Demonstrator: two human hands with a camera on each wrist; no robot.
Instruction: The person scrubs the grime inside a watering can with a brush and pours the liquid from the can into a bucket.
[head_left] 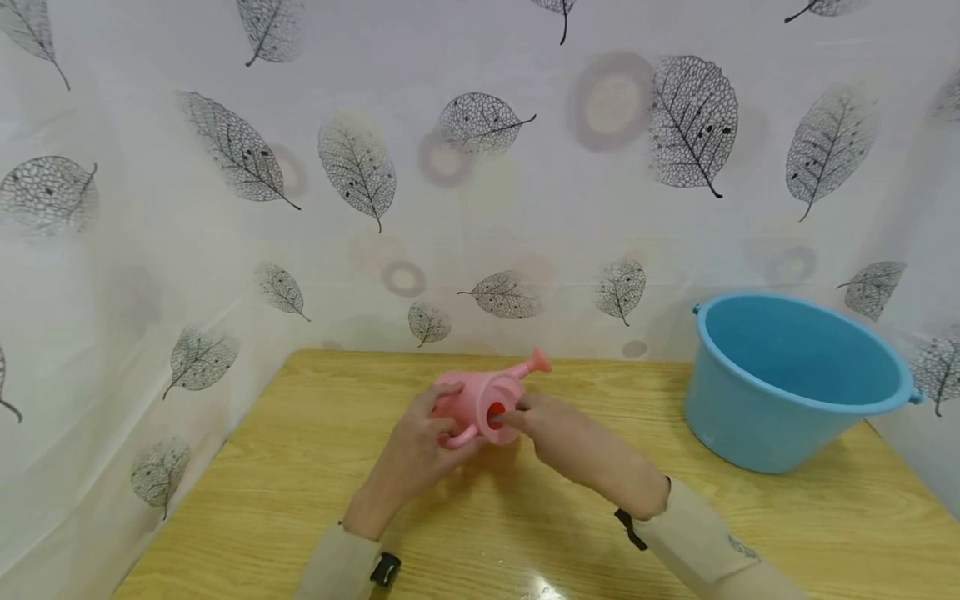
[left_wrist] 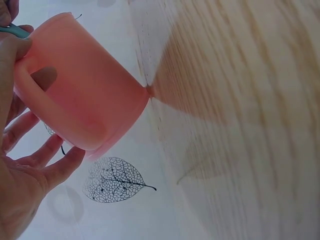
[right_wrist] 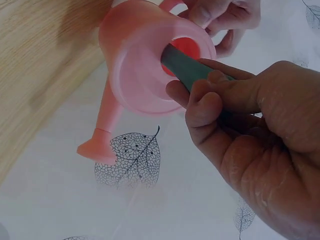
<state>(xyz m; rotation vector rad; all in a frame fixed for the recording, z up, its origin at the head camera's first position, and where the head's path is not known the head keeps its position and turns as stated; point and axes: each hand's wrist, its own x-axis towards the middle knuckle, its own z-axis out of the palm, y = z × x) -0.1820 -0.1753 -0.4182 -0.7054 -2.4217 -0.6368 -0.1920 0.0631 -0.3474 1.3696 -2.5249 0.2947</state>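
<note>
A pink watering can (head_left: 467,393) is tipped on its side low over the table, its round top opening facing the person and its spout pointing to the back right. My left hand (head_left: 420,442) grips it by the body and handle. In the left wrist view, the can's (left_wrist: 85,80) base edge is right at the tabletop. My right hand (head_left: 573,433) pinches a slim teal tool handle (right_wrist: 187,67) between thumb and fingers. The tool's far end goes into the can's opening and is hidden there; a red patch (right_wrist: 189,47) shows inside.
A large light-blue bucket (head_left: 780,446) stands on the wood-grain table (head_left: 300,467) to the right. Behind and at both sides hangs a white leaf-print sheet (head_left: 480,233).
</note>
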